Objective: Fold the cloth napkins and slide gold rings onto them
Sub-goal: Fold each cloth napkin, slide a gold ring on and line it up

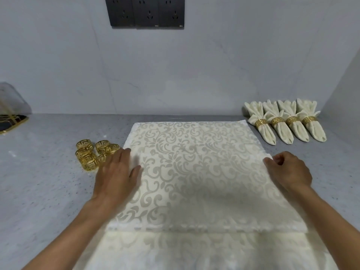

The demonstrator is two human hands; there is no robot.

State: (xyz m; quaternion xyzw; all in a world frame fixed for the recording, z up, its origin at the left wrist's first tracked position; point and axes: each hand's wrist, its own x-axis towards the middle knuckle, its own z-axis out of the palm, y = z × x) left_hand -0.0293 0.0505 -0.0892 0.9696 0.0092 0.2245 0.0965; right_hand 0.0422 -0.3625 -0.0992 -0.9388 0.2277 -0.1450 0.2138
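A cream damask napkin (194, 172) lies spread flat on the grey counter, on top of more napkin cloth (194, 248) that reaches the near edge. My left hand (116, 172) rests flat with straight fingers on the napkin's left edge. My right hand (288, 170) sits at the right edge, its fingers curled and pinching the hem. Several loose gold rings (93, 154) are clustered just left of my left hand. Several folded napkins with gold rings on them (284, 121) lie in a row at the back right.
A grey wall stands behind the counter, with a black socket panel (145, 12) high up. A dark tray with a gold rim (11, 123) and a clear cover sits at the far left. A side wall closes the right end.
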